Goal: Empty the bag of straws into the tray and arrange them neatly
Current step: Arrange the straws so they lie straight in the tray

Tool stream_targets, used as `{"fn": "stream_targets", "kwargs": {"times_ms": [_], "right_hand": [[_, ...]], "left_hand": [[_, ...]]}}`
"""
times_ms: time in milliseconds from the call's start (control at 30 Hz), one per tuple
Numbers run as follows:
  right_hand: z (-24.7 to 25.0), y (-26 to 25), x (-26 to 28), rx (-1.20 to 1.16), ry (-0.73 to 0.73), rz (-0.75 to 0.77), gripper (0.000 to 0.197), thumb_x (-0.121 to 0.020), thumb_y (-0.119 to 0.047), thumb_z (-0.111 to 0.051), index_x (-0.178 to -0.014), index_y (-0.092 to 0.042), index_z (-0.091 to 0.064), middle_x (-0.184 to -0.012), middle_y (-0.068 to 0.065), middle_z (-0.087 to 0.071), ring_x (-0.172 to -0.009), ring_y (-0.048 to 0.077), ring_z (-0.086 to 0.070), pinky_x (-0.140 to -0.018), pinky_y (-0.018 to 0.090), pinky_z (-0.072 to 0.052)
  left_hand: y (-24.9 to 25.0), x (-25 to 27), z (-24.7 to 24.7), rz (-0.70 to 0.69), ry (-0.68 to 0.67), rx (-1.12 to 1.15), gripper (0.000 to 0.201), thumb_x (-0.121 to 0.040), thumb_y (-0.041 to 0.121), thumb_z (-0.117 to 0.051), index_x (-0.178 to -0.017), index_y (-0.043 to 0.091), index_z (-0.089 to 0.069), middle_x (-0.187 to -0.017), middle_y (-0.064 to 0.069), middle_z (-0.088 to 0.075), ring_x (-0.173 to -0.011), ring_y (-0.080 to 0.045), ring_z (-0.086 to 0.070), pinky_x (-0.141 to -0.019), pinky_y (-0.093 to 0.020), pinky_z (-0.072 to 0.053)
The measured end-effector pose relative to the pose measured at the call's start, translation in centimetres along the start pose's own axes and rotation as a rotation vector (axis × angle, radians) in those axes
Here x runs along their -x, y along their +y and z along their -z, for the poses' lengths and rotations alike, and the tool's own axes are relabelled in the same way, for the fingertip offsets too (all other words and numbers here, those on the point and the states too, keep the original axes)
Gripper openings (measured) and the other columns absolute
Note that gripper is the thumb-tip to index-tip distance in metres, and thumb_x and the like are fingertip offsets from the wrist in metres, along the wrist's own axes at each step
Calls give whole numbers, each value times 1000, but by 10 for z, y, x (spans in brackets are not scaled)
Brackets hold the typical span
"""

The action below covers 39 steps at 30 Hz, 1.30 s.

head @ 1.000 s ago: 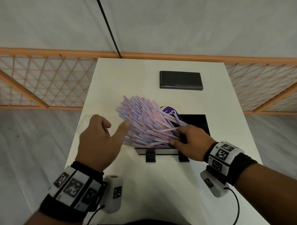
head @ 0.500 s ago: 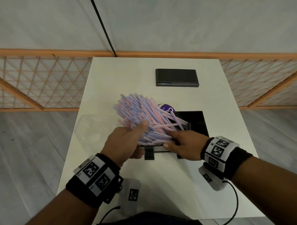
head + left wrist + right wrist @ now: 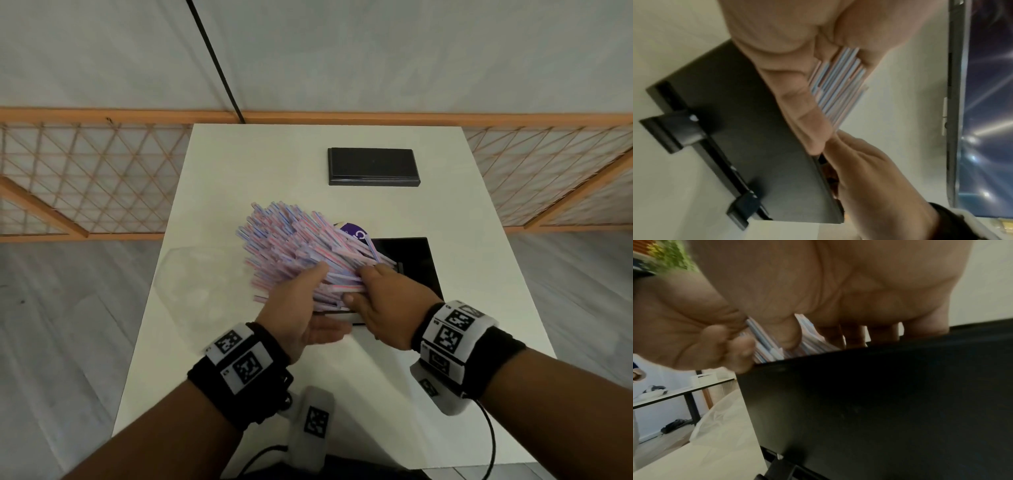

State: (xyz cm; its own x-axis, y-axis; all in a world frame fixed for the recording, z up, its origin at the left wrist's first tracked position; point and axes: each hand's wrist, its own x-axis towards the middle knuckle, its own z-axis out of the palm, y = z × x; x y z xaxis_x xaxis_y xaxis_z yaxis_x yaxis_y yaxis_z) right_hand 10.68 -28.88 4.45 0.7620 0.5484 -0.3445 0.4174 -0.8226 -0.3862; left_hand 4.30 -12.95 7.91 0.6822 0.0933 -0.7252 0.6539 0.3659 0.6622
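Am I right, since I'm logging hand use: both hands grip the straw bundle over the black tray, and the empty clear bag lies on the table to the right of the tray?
Not quite. The head view shows the empty clear bag lying left of the black tray, not right. The rest holds: left hand and right hand both grip the straw bundle over it.

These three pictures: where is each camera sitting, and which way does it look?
Head: worn on the head, looks down at the table; both forearms show, left hand and right hand gripping the straws over the black tray.
Left wrist: looks along the left palm at straws and tray front.
Right wrist: looks under the right palm at the tray wall.
All share straws and tray.
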Motion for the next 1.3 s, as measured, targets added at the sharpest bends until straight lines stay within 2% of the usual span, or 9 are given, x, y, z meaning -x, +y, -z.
{"fn": "stream_targets", "kwargs": {"times_ms": [133,233,300,400,533,767,967,1133,1300], "right_hand": [[7,10,4,-50,59,-23,45,-89,-54,-60,-115,-18,-54,-110,3,-53,-100,23,-55,-88,33,-47],[17,18,8,-79,116,-104,37,-83,-51,-69,-87,-21,-49,-85,-3,-52,-73,13,-49,-61,23,-37],[18,20,10,-89,91,-88,36,-85,-49,-68,-76,-19,-50,-72,-4,-55,-64,9,-48,-57,23,-34],[11,14,12,-140,13,31,27,-87,-46,-67,-84,-20,-65,-75,-5,-63,-67,8,-56,-65,24,-44],[4,11,8,-139,9,58,30,-86,-49,-66,-87,-19,-64,-83,-2,-63,-75,15,-62,-74,35,-55],[9,11,5,-81,-53,77,38,-93,-57,-51,-73,-25,-48,-70,-4,-54,-69,16,-54,-68,31,-47],[0,7,2,-65,-89,6,53,-81,-79,-35,-96,-29,-47,-92,-7,-54,-81,16,-56,-79,31,-50],[-6,4,2,-43,-120,-21,72,-85,-77,-25,-134,-29,-43,-127,3,-53,-119,23,-54,-101,38,-46],[-11,-5,5,-14,-91,36,78,-83,-73,-7,-144,-30,-30,-142,-1,-47,-129,27,-51,-102,47,-46]], "left_hand": [[1,16,16,-318,151,-499,44,-96,53,-59,-87,11,-71,-76,-9,-77,-55,-28,-74,-52,-35,-59],[13,33,36,-700,461,-871,38,-86,57,-67,-80,19,-66,-69,8,-69,-61,-3,-65,-61,-8,-46],[23,36,50,-853,635,-871,35,-86,55,-70,-85,22,-59,-74,8,-62,-66,-11,-57,-61,-19,-40],[25,22,72,-658,663,-813,57,-82,69,-63,-99,17,-49,-84,-3,-58,-75,-23,-56,-68,-34,-39],[13,10,77,-245,364,-494,62,-86,75,-53,-93,15,-65,-81,-10,-67,-54,-27,-63,-48,-31,-44],[0,7,50,-320,196,-429,51,-93,62,-58,-86,13,-73,-75,-14,-74,-59,-37,-72,-57,-46,-62],[-5,6,27,-317,138,-361,38,-95,54,-61,-90,19,-74,-83,-14,-77,-57,-35,-73,-55,-44,-63],[0,0,16,-90,63,-153,43,-91,65,-58,-99,25,-73,-85,-10,-80,-62,-41,-73,-53,-35,-58],[1,-3,8,-17,-1,28,48,-99,51,-52,-94,9,-74,-67,-13,-73,-44,-26,-65,-44,-26,-54]]}}
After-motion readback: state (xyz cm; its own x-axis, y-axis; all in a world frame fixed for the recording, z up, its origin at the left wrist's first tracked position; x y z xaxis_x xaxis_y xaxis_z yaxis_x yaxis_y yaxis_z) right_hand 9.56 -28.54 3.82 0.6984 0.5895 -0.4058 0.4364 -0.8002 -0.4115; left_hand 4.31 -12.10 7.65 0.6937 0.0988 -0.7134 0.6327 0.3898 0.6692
